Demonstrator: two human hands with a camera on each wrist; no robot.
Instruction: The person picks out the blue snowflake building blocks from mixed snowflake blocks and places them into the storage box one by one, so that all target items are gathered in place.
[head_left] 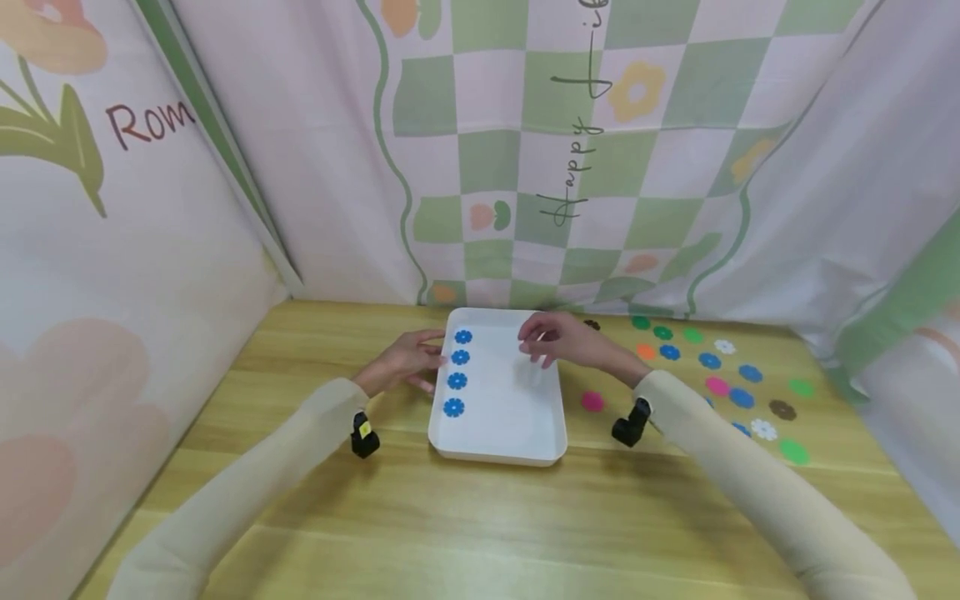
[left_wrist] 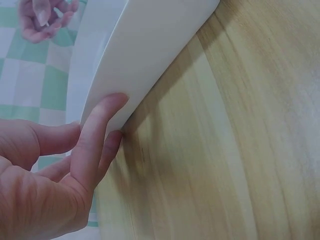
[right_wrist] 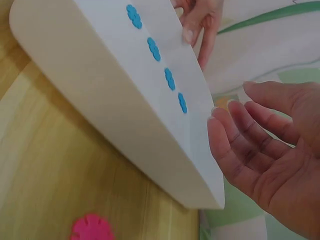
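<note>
A white rectangular tray lies on the wooden table. Several blue notched plastic discs form a line along its left side. Extended fingers of my left hand touch the tray's left wall, with fingertips against the outside and at the rim. Over the tray's far right part hovers my right hand. In the right wrist view its fingers are loosely bent, with the thumb apart from them and nothing showing between. The same blue discs appear there edge-on beyond the tray wall.
Right of the tray lies a pink disc. Farther right are scattered discs, among them a green one, a brown one, a white one and an orange one. A patterned curtain hangs behind the table.
</note>
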